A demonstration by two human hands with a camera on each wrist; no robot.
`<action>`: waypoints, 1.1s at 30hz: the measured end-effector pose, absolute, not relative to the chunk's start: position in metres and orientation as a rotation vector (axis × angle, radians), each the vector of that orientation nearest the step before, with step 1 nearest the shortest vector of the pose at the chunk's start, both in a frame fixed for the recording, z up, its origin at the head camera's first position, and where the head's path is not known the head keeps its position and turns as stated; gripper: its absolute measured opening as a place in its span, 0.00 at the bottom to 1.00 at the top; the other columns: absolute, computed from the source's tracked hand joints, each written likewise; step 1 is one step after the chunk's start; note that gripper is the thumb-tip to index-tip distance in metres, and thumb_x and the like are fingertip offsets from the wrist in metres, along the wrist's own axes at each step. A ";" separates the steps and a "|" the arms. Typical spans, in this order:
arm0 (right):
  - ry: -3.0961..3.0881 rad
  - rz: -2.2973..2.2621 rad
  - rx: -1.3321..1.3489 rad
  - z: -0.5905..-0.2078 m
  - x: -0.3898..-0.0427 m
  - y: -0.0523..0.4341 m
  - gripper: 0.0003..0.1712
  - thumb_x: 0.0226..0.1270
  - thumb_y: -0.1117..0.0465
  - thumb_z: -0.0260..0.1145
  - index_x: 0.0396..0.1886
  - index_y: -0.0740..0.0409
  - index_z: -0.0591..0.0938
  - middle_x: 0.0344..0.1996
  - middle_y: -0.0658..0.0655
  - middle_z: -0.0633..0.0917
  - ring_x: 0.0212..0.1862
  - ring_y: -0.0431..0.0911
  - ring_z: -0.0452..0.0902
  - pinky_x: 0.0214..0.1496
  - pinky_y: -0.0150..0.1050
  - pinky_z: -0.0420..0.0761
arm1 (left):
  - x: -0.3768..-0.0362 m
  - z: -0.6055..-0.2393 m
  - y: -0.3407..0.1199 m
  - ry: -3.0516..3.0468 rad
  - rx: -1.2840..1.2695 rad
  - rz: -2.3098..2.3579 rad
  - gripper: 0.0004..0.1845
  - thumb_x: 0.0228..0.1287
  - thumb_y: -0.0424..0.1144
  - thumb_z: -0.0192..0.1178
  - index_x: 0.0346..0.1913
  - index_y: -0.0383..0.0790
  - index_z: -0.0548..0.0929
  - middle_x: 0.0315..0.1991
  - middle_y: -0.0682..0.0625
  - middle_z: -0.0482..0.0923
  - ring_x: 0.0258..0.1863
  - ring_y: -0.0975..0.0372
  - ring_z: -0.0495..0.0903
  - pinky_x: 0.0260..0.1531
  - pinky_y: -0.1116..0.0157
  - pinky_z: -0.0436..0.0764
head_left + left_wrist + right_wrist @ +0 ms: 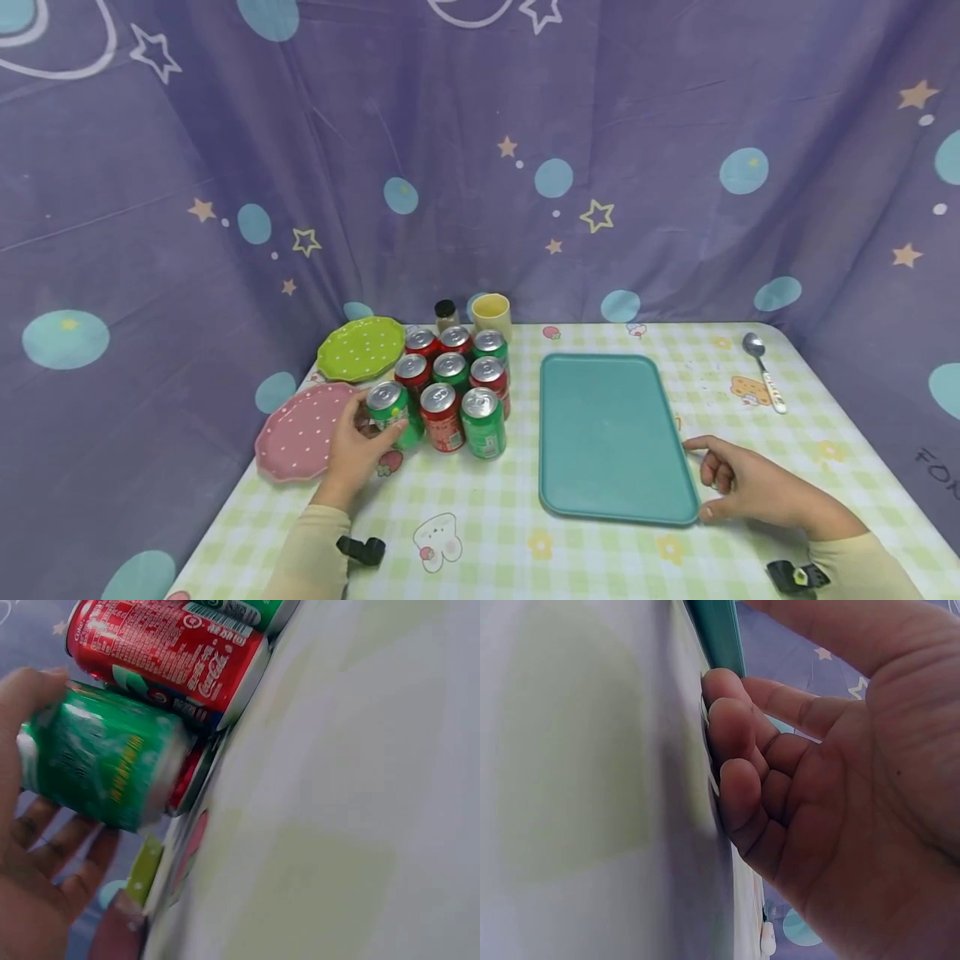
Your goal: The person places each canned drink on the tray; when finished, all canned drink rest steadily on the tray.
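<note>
Gripping a green soda can (397,423) at nine o'clock of the teal tray (615,437), the left hand (354,454), fingers curled, should keep it upright; the right hand (753,485), fingers loosely parted and empty, sits at four o'clock.

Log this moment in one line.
left hand: grips green can | right hand: at right edge of teal tray | other cans: left of tray | spoon: right of tray

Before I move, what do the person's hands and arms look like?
The left hand and right hand are ungloved. The left sleeve and right sleeve are plain pale yellow, ending near the wrists. Each wrist has a small black device: the left device and the right device, which shows a yellowish-green spot.
</note>
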State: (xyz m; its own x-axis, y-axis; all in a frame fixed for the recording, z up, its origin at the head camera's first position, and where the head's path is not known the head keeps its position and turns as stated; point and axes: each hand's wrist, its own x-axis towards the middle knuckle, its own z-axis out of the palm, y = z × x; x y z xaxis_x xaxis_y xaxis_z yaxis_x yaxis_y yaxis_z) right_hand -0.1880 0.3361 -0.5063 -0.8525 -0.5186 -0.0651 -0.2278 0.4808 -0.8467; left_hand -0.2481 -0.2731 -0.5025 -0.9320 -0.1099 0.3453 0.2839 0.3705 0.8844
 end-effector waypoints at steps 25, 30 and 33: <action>2.445 -1.292 -0.612 -0.506 -0.188 0.336 0.54 0.55 0.56 0.84 0.75 0.69 0.65 0.39 0.61 0.76 0.33 0.45 0.72 0.32 0.40 0.76 | -0.203 -0.375 -0.224 -1.888 -0.300 -1.464 0.35 0.58 0.22 0.74 0.68 0.30 0.73 0.57 0.49 0.81 0.50 0.64 0.82 0.45 0.72 0.81; 2.446 -1.297 -0.621 -0.507 -0.188 0.337 0.54 0.55 0.56 0.85 0.75 0.69 0.64 0.39 0.61 0.77 0.34 0.46 0.73 0.32 0.40 0.77 | -0.218 -0.364 -0.210 -1.891 -0.346 -1.500 0.35 0.58 0.22 0.75 0.68 0.31 0.73 0.58 0.48 0.80 0.52 0.63 0.82 0.44 0.69 0.82; 2.452 -1.298 -0.621 -0.507 -0.188 0.337 0.55 0.55 0.56 0.85 0.75 0.69 0.65 0.39 0.61 0.77 0.34 0.46 0.74 0.32 0.39 0.77 | -0.233 -0.367 -0.204 -1.891 -0.392 -1.553 0.35 0.58 0.25 0.76 0.68 0.34 0.74 0.58 0.50 0.81 0.53 0.60 0.82 0.45 0.69 0.83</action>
State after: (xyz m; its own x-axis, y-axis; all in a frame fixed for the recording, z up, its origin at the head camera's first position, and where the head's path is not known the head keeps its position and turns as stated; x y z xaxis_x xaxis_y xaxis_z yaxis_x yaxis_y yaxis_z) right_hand -0.1884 0.3375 -0.5075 -0.8625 -0.5027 -0.0590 -0.2339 0.4993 -0.8342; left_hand -0.2335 -0.2036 -0.3672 -0.7431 -0.1699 0.6472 0.6017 0.2535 0.7574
